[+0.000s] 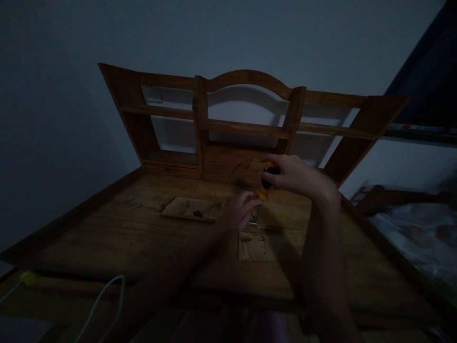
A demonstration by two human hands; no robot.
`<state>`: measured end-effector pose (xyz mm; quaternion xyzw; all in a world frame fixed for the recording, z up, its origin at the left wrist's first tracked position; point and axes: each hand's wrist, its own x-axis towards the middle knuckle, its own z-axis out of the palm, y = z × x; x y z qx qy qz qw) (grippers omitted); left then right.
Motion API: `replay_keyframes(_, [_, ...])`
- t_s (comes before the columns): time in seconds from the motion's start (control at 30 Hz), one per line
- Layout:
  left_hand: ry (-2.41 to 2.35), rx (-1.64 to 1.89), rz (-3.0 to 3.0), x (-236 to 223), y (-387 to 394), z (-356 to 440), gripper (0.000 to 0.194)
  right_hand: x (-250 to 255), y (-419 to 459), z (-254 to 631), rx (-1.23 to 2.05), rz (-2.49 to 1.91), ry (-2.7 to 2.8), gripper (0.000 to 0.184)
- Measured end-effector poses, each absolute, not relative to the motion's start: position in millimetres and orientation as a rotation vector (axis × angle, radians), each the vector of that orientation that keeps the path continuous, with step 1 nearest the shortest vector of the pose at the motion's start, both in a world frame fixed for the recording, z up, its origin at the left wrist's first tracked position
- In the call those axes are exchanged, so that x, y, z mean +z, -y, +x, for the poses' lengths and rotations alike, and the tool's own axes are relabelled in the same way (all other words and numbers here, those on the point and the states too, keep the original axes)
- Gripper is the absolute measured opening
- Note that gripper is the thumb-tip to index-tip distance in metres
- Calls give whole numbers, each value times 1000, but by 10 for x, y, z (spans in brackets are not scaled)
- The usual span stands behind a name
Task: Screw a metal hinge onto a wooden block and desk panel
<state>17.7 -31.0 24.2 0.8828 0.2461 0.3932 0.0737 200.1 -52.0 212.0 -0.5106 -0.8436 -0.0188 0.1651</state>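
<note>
A yellow-and-black screwdriver [270, 176] stands tilted over the wooden desktop, its shaft pointing down. My right hand [289, 174] is wrapped around its handle from above. Lower down, my left hand [238, 209] has its fingers curled together, with the fingertips at the yellow lower end of the screwdriver. Beneath the shaft lies a small metal piece [253, 224], partly hidden by my left hand; its exact kind is unclear in the dim light. A long rough wooden strip [193, 208] extends leftward from behind my left hand.
A small square wood block [253, 247] lies nearer me on the desktop [107, 228]. A thin metal item [135, 206] rests at left. The wooden shelf unit [246, 127] rises at the back against the wall. A white cable [122, 290] loops over the front edge.
</note>
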Motion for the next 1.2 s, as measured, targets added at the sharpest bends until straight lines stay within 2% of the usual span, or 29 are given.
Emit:
replay_keyframes(0.1, [-761,1106,2710,236,308,190,61,2091,508,1960,-104,-1474,2367,31])
replay_keyframes(0.3, [-781,1050,2759,277,346,195,68,2068,496,1936,-71,-1429,2345,58])
replay_keyframes(0.57, [-786,1071,2782,256,327,217,66,2228,646,2055,57,-1428,2427,31])
replay_keyframes(0.7, [-799,1098,2771,221,310,235,65,2208,624,2065,-41,-1451,2398,25])
replay_keyframes(0.93, [-770,1103,2756,237,324,248,64,2162,565,2066,-88,-1475,2340,43])
replay_keyframes(1.2, [-817,1078,2753,225,323,235,65,2204,591,2104,64,-1329,2431,28])
